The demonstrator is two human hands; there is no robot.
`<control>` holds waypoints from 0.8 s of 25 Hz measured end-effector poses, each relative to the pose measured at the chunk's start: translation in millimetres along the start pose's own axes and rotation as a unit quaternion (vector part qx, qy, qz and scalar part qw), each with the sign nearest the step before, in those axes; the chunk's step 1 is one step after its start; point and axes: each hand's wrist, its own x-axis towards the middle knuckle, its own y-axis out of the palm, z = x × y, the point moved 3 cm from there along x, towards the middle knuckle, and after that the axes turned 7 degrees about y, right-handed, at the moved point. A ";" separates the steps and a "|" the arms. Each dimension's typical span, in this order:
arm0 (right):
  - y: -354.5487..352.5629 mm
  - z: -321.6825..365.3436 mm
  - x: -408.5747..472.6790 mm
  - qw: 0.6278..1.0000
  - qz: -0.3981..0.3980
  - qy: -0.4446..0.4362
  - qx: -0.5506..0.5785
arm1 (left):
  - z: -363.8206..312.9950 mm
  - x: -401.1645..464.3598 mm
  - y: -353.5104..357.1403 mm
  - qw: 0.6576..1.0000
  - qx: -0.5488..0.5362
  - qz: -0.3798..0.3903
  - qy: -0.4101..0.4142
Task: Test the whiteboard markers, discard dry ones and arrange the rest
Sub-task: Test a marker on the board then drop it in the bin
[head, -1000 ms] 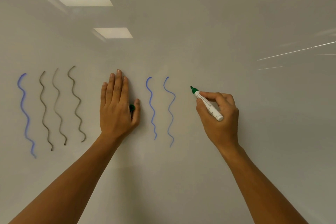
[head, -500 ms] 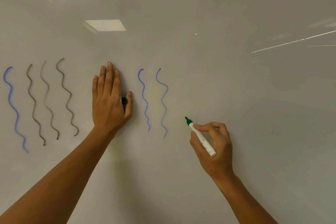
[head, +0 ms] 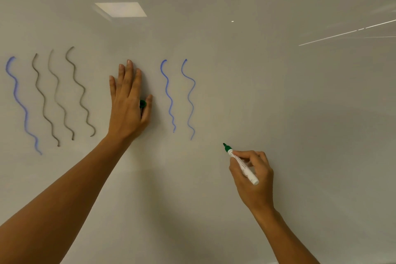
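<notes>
Right of centre, low in the frame, the right hand [head: 252, 174] pinches a green marker [head: 241, 164], tip up-left against the whiteboard [head: 278, 103]. No green line shows above it, so this marker looks dry; a firm, slow second stroke beside the two blue waves [head: 188, 98] would settle it before binning. At centre-left the left hand [head: 126, 103] lies flat on the board, fingers straight, with the green cap [head: 142, 104] tucked between thumb and palm; keep it there for recapping. Compared with a second ago, the marker has come down from the top of the blue waves to below their ends, leaving no trace.
</notes>
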 end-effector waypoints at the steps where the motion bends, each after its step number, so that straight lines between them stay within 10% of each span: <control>1: -3.2 -1.1 -7.0 0.999 0.002 0.037 0.033 | -2.1 -8.3 0.4 1.000 -0.020 0.013 -0.007; 20: -20.8 22.1 -119.3 0.938 0.144 0.272 0.160 | -131.2 -239.4 12.8 0.901 -0.311 0.189 -0.236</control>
